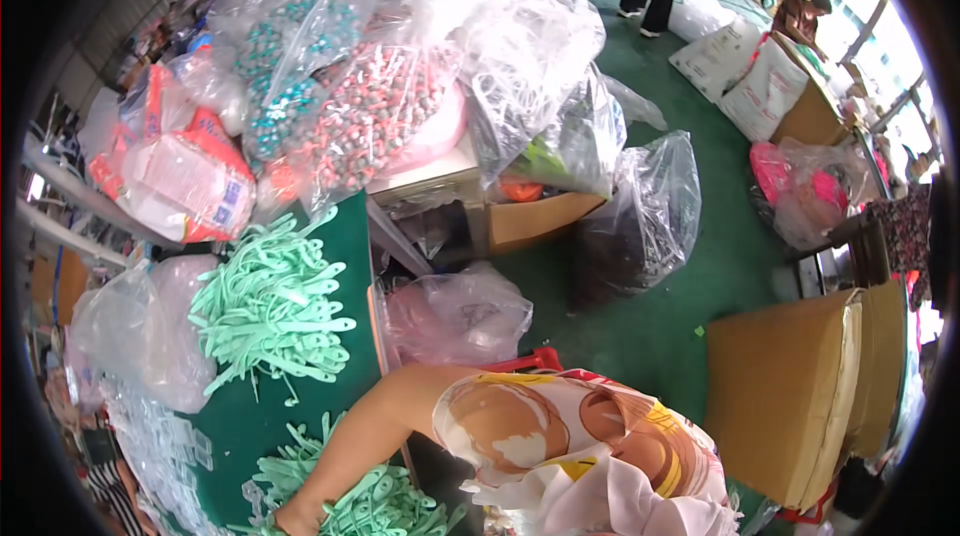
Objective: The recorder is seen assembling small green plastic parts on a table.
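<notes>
The right hand (pixel 297 516) is at the near heap of mint-green straps (pixel 385 504) on the green tabletop (pixel 350 226); whether its grip (cropped below) is wide or narrow, I cannot tell.

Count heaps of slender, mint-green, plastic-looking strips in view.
2. Upper heap: on the dark green tabletop, left of centre. Lower heap: at the bottom edge, by the person's bare hand. The frame cuts that one off; more may be hidden.
</notes>
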Demonstrator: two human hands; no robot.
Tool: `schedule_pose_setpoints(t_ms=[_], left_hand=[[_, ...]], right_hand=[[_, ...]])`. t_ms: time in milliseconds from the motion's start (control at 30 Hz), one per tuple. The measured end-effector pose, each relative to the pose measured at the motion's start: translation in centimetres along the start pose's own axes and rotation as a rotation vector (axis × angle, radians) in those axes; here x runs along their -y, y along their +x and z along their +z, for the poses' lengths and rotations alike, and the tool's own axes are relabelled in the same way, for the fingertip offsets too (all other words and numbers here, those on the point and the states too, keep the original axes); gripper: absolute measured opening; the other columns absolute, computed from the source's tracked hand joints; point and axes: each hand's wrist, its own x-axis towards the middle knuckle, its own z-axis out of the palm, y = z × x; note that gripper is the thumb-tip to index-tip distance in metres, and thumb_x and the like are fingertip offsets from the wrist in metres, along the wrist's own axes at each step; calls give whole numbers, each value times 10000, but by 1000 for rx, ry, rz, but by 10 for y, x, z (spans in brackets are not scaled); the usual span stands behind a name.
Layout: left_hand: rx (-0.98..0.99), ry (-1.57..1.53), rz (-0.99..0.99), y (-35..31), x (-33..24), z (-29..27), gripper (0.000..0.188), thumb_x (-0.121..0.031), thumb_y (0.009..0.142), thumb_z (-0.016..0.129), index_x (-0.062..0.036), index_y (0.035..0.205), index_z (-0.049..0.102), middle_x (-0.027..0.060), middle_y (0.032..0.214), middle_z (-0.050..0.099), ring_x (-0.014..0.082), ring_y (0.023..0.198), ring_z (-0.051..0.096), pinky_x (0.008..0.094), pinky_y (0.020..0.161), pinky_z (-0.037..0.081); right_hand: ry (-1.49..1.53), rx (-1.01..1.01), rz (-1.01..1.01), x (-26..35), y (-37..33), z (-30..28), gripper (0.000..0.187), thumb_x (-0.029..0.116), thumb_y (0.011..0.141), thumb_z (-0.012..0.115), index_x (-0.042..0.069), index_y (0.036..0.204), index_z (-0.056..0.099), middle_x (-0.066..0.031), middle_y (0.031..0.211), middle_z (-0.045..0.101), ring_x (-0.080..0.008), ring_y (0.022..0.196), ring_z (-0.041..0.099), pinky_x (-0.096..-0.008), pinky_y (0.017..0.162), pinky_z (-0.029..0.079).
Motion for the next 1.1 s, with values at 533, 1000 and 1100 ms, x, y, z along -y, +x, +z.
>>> schedule_pose_setpoints(t_ms=[533,1000,1100], left_hand=[[4,317,177,-2,-14,16,323,-244,854,618,77,882,606,164,739,601,228,650,527,334,600,452],[127,486,939,-44,26,-36,270,-282,790,660,-29,874,626,115,700,621,247,571,586,359,552,478],[254,1110,-120,-67,-53,-3,308,-359,792,636,-56,844,629,112,705,639,258,554,602,376,537,473]], right_hand=[[-17,-100,15,11,-18,-15,323,315,785,694,32,924,626,-137,806,624,-193,714,518,-371,670,451],[-37,-67,13,13,-11,1,302,287,790,684,24,926,624,-131,806,624,-193,716,518,-370,669,451],[-40,-57,6,10,-2,7,298,281,791,682,22,926,624,-130,806,624,-193,716,518,-370,668,451]])
